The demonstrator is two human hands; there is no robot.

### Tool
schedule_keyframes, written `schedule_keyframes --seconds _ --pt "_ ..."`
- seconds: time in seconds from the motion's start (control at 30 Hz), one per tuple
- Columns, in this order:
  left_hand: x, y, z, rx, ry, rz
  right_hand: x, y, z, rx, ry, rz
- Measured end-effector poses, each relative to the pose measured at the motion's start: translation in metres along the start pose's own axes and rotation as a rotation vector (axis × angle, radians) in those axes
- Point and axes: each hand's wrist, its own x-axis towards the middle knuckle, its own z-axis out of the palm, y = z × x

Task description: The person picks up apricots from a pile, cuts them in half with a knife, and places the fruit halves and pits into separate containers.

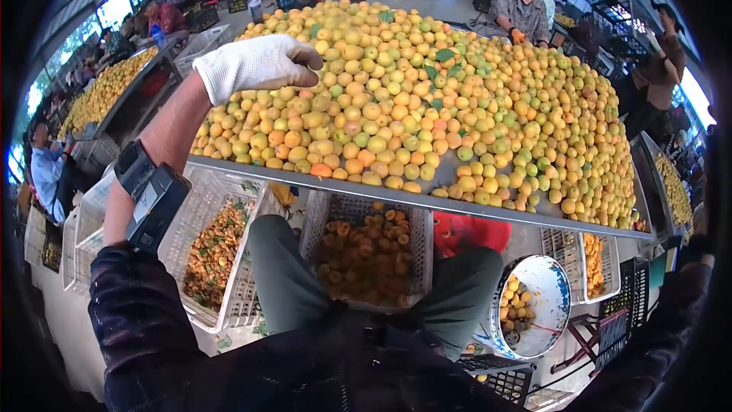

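My left hand (263, 66), in a white knit glove with stained fingertips, hovers over the left side of a large heap of apricots (366, 99). Its fingers are bent, and a gap shows between them and the thumb; I see nothing held there. The apricots are yellow to orange, some greenish, with a few green leaves among them. They lie on a metal-edged table (450, 172), part of whose grey surface shows at the front. My right hand (697, 249) is at the dark right edge of the view, far from the heap, and its fingers cannot be made out.
Below the table, a crate (424, 252) of halved apricots stands between my knees. Left is a crate (238, 278) of orange scraps; right, a white bucket (550, 297) with apricots. A red basin (488, 233) sits under the edge. Co-workers (522, 4) work across and around.
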Motion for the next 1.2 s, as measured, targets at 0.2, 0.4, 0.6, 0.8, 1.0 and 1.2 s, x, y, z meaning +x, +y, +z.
schedule_keyframes --seconds 0.2,0.4,0.6,0.8,1.0,1.2 --pt "0.068 0.100 0.124 -0.824 -0.197 0.469 -0.016 0.050 0.097 0.938 0.279 0.533" --pt "0.083 0.157 0.205 -1.790 -0.224 0.512 -0.090 0.070 0.219 1.313 0.235 0.828" --pt "0.065 0.159 0.223 -2.268 -0.408 0.426 -0.124 0.063 0.264 1.476 0.257 0.896" --pt "0.057 0.144 0.232 -2.092 -0.452 0.343 -0.151 0.033 0.288 0.650 0.130 0.601" --pt "0.052 0.150 0.255 -1.978 -0.319 0.481 -0.195 0.020 0.314 -0.707 -0.775 -0.596" --pt "0.047 0.086 0.246 -1.428 -0.149 0.251 -0.207 0.080 0.308 0.239 -0.230 0.672"
